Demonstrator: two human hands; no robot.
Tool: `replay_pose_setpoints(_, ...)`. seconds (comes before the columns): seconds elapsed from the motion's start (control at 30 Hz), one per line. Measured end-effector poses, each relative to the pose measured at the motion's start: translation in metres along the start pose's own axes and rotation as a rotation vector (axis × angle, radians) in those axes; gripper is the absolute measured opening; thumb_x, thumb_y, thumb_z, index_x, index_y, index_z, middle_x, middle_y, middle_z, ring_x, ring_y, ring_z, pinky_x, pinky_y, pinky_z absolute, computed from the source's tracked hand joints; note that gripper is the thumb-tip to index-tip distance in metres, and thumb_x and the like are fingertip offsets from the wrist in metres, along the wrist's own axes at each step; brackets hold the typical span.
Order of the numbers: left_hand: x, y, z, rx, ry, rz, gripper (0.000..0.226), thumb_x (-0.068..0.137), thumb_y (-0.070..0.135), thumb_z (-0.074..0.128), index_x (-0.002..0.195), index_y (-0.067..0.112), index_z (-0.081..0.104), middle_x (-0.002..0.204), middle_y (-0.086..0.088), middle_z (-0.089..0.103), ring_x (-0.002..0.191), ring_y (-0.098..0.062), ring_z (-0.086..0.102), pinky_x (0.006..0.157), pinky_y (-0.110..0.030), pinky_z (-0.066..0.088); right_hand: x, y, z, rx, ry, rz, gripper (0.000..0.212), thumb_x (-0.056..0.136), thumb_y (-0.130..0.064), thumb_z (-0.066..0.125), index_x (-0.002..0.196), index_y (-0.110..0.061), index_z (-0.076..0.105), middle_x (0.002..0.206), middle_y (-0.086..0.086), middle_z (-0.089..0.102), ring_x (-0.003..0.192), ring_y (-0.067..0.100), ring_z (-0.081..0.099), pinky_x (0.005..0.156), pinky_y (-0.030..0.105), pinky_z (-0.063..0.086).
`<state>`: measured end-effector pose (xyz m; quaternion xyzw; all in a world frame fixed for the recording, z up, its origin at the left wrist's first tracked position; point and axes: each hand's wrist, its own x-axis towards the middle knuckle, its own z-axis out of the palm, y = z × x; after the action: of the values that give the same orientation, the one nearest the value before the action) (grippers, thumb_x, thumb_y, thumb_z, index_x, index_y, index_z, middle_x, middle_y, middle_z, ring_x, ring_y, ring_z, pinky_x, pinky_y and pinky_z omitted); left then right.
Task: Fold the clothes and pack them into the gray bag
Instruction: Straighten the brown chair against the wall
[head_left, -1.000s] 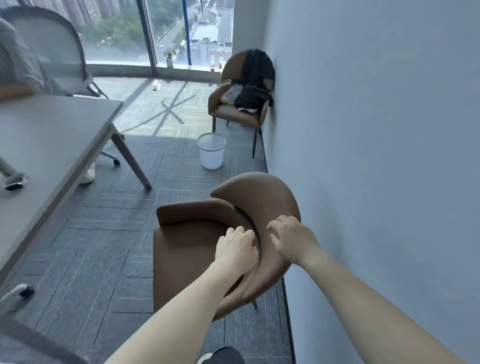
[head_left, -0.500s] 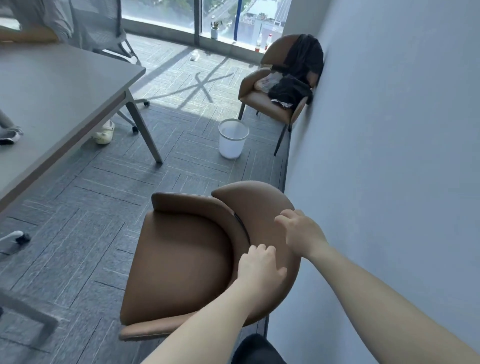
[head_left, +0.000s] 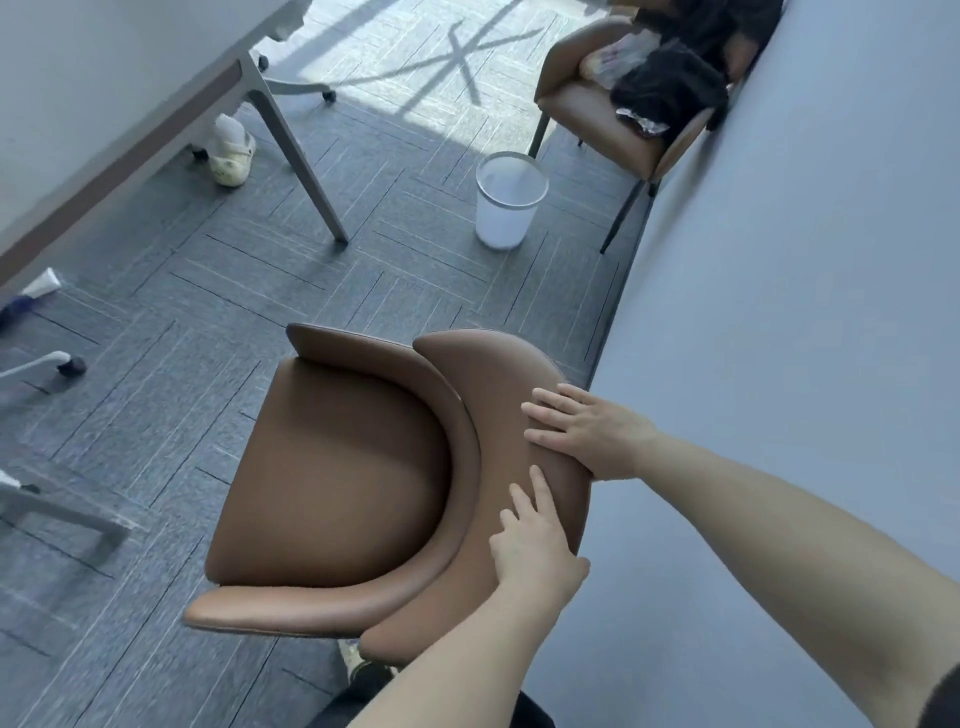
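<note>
Both hands slid along brown chair (head_left: 337, 467) backrest; left hand (head_left: 535, 556), right hand (head_left: 592, 436) fingers flat.

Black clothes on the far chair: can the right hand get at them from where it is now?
Probably not. The right hand lies flat on the near chair's backrest, while the black clothes sit on the far chair along the wall, past the white bin. The person would likely need to walk over.

Brown chair (head_left: 337, 467) (white bin (head_left: 506, 208)).
</note>
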<state>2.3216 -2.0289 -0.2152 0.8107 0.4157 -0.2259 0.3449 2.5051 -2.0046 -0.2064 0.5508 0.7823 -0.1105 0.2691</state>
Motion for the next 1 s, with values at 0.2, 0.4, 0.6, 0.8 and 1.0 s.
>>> replay_pose_setpoints(0.2,-0.002,-0.003,0.008,-0.089,0.026,-0.023,0.105,0.083,0.03,0.059,0.15,0.027,-0.022,0.162,-0.011,0.005,0.132,-0.032,0.035,0.093,-0.037,0.044,0.0,0.005,0.01,-0.01,0.087,-0.03,0.073,0.063,-0.032,0.08,0.13,-0.02,0.054,0.144,0.01,0.048,0.139,0.035,0.037,0.116,0.053,0.026)
replay_pose_setpoints(0.4,0.001,-0.024,-0.006,-0.054,0.04,0.012,0.103,0.083,0.027,0.057,0.151,0.028,-0.02,0.162,-0.012,0.007,0.131,-0.032,0.037,0.096,-0.038,0.042,0.015,-0.005,0.005,0.066,0.134,0.023,0.079,0.053,-0.024,0.086,0.126,-0.018,0.059,0.14,0.009,0.052,0.137,0.035,0.042,0.104,0.061,0.039)
replay_pose_setpoints(0.6,0.01,-0.096,-0.052,0.004,0.1,-0.005,0.107,0.079,0.032,0.061,0.152,0.032,-0.017,0.162,-0.005,0.01,0.134,-0.031,0.039,0.098,-0.04,0.042,0.081,-0.027,-0.031,0.115,0.18,0.043,0.08,0.05,-0.026,0.088,0.124,-0.015,0.06,0.137,0.011,0.053,0.135,0.038,0.042,0.105,0.064,0.036)
replay_pose_setpoints(0.8,0.018,-0.171,-0.107,0.028,0.151,-0.036,0.108,0.077,0.034,0.064,0.151,0.039,-0.014,0.162,0.003,0.015,0.132,-0.028,0.045,0.099,-0.04,0.044,0.159,-0.048,-0.076,0.083,0.29,0.03,0.062,0.063,-0.018,0.075,0.122,-0.012,0.059,0.132,0.012,0.054,0.135,0.04,0.04,0.116,0.053,0.024)
replay_pose_setpoints(1.0,0.032,-0.233,-0.159,0.003,0.208,-0.039,0.105,0.078,0.033,0.067,0.151,0.046,-0.008,0.161,0.008,0.02,0.133,-0.021,0.046,0.101,-0.035,0.044,0.226,-0.056,-0.123,0.074,0.29,0.021,0.062,0.078,-0.026,0.066,0.135,-0.013,0.047,0.146,0.011,0.039,0.144,0.037,0.023,0.12,0.047,0.007)
